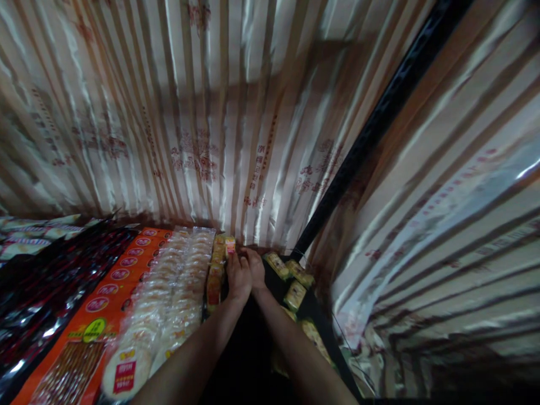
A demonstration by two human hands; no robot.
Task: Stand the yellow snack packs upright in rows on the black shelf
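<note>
My left hand (pixel 239 278) is closed at the far end of a short row of yellow-wrapped snack packets (pixel 214 277). Its fingertips are on a yellow snack packet with a red and white label (pixel 230 246). Pressed against it on the right is my right hand (pixel 256 270), fingers bent inward toward the same spot. What those fingers hold, if anything, is hidden. Both forearms reach in from the bottom edge over a dark surface (pixel 240 360). Loose yellow packets (pixel 295 296) lie to the right of my hands, some partly covered by my right forearm.
Left of the row lie clear-wrapped round white crackers (pixel 169 298), orange snack bags (pixel 105 292) and dark shiny packages (pixel 54 298). Printed pleated sheeting (pixel 211 140) hangs behind. A black perforated post (pixel 371 135) slants up on the right, beside more sheeting (pixel 442 225).
</note>
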